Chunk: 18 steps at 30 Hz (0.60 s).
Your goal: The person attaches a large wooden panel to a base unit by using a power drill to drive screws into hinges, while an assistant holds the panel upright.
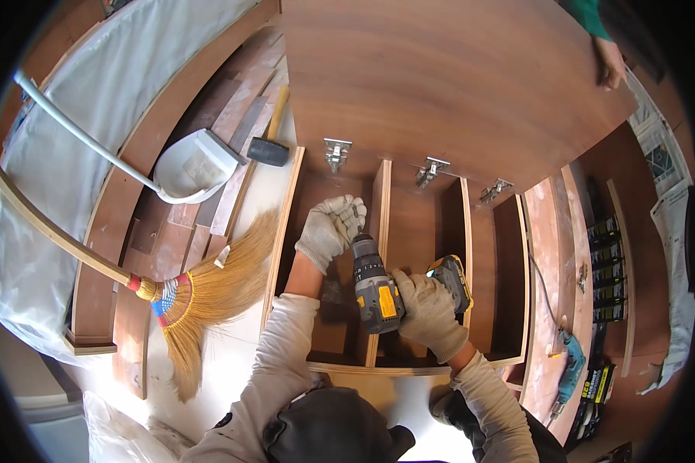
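Note:
A brown wooden cabinet [502, 278] lies on the floor with its door [455, 85] swung open away from me. My right hand [428, 312], gloved, grips the handle of a grey and yellow cordless drill [377, 289]. The drill's nose points at the middle upright panel [380, 208] near its top. My left hand [330, 229], also gloved, presses against that panel beside the drill's chuck. Three metal hinges [337, 152] sit along the door's edge above the hands.
Another person's hand [611, 65] holds the door's far right corner. A straw broom [201, 297], a white dustpan [197, 166] and a black mallet [269, 147] lie at the left on wooden boards. A teal corded drill [570, 370] lies at the right.

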{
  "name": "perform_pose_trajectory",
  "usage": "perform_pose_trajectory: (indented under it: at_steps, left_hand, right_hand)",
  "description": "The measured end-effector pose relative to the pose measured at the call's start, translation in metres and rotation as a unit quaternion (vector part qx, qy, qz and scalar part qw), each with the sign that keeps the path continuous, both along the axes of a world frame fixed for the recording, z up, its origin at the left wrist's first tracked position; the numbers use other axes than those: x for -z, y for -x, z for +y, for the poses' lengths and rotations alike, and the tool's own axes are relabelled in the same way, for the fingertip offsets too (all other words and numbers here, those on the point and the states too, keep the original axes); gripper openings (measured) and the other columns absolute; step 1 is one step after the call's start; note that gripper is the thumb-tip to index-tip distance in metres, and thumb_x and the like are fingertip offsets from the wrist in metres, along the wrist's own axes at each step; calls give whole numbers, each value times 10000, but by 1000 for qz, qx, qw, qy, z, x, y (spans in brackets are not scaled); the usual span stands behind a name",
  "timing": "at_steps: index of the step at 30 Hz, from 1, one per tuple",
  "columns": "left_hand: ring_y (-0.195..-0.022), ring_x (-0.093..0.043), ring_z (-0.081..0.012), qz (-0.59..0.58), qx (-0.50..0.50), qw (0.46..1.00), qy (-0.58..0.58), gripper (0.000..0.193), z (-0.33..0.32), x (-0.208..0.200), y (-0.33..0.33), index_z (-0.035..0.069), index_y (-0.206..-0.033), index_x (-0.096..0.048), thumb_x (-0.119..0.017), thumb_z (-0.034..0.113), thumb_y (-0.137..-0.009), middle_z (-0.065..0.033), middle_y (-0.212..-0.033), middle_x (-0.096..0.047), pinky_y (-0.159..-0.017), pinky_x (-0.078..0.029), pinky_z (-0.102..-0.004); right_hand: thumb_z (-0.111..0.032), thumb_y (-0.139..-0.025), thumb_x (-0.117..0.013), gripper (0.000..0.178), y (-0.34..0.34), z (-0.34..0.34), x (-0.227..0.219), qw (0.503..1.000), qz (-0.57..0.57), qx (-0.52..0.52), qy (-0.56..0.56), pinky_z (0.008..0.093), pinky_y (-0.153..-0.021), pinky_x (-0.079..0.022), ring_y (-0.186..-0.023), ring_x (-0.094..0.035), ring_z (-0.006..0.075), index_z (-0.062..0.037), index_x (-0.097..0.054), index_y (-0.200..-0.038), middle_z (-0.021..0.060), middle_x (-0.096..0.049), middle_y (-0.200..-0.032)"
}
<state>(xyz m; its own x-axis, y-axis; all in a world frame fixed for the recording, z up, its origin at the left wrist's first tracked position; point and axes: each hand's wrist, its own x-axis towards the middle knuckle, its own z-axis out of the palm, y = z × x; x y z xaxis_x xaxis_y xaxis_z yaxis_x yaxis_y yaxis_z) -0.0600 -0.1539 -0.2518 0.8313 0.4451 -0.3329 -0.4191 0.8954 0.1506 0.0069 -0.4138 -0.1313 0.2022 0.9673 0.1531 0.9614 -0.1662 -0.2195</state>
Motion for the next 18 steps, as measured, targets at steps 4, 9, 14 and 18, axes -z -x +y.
perform_pose_trajectory:
  at_steps: [4,9,14,18]
  left_hand:
    - [-860,-729,-326,-20,-5,998,53,137,-9,13,9,-18,-993,-670,-591,68,-920,-182,-956,-734,-779,-621,-439]
    - [-839,-727,-307,-20,0,999,27,125,-7,16,17,-11,-1002,-666,-606,85,-950,-164,-946,-733,-785,-627,-428]
    - [-787,-707,-300,23,-19,999,30,126,-7,10,20,-12,-998,-660,-596,88,-954,-161,-910,-715,-739,-618,-401]
    - [-792,-725,-282,30,2,999,-14,120,-2,14,24,7,-983,-663,-623,116,-956,-144,-894,-725,-744,-630,-403]
  right_hand:
    - [-214,-748,-736,592,-6,2,5,999,-12,-36,-14,425,-778,-542,-832,-679,316,-61,-570,-1295,128,-655,-908]
    - [-223,-752,-734,586,-4,6,2,999,-15,-42,26,426,-784,-537,-842,-674,304,-61,-567,-1290,120,-646,-898]
    - [-235,-755,-739,573,0,10,-1,997,-43,-48,35,421,-786,-536,-847,-670,295,-69,-568,-1277,109,-638,-888]
    - [-266,-746,-760,616,8,15,-4,993,-45,-27,102,437,-823,-529,-900,-672,313,-78,-557,-1297,117,-646,-939]
